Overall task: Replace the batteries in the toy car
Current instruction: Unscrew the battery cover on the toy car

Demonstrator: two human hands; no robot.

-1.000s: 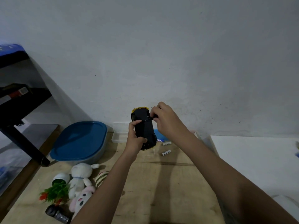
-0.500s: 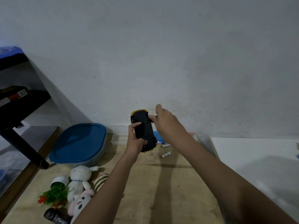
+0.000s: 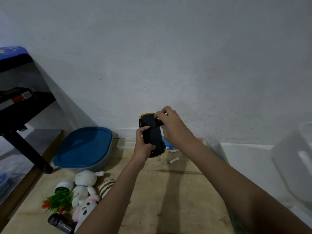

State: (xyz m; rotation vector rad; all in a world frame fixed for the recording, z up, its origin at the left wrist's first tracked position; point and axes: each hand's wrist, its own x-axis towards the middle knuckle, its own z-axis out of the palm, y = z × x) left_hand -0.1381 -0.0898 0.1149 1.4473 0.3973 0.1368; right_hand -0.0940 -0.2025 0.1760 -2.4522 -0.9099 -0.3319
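Holding the toy car (image 3: 152, 137) up off the wooden tabletop (image 3: 168, 200), the person has its black underside facing the camera, w/ yellow bodywork showing at both ends; the car is tilted, one end up twd the wall (image 3: 168, 56), the other down twd the table. L hand (image 3: 143, 146) grips it from the left, thumb laid across the chassis approx mid-length, fingers wrapped round the lower half. R hand (image 3: 171, 128) sits at the car's upper right, fingers curled tight, tips pinching a small dark part at the chassis edge; can't tell exactly what that part is. Two white batteries lie on the table just right of and below the car, near each other but apart: far battery (image 3: 174, 151) and near battery (image 3: 173, 160). A blue item (image 3: 166, 144) is mostly hidden behind the car. Left of the hands a clear plastic box (image 3: 125, 143) sits against the wall, next to a big tub w/ a blue lid (image 3: 82, 147). Closer in at the left: white plush bunny (image 3: 84, 182), pink plush bunny (image 3: 86, 208), striped plush (image 3: 106, 184), a tipped fake plant in a white pot (image 3: 58, 196) and a dark bottle (image 3: 59, 223) on its side. Black shelf unit (image 3: 25, 105) at far left, white surface (image 3: 244, 157) and a blurry translucent bin (image 3: 295, 157) at right
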